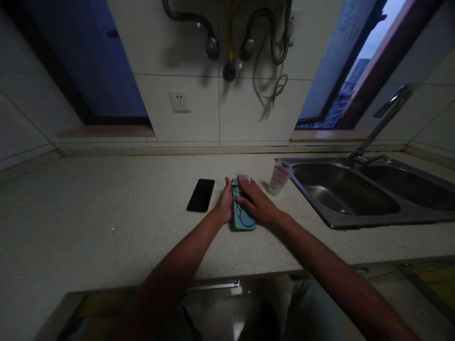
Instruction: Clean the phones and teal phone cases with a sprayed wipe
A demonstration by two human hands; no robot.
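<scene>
A light blue phone case (pixel 243 219) lies flat on the pale countertop (pixel 106 222), with a dark line drawing on its back. My left hand (pixel 225 201) grips its left edge, fingers curled along the side. My right hand (pixel 256 201) rests on top of the case, fingers bent and pressing a small grey cloth or wipe (pixel 240 180) against its far end. A black phone (pixel 201 194) lies face down on the counter just left of my left hand, apart from it.
A small white bottle with a pink label (pixel 279 177) stands beside the steel double sink (pixel 330 220) on the right, with a tall tap (pixel 382 121) behind. A wall socket (pixel 179 101) and hanging hoses (pixel 249 42) are on the tiled wall.
</scene>
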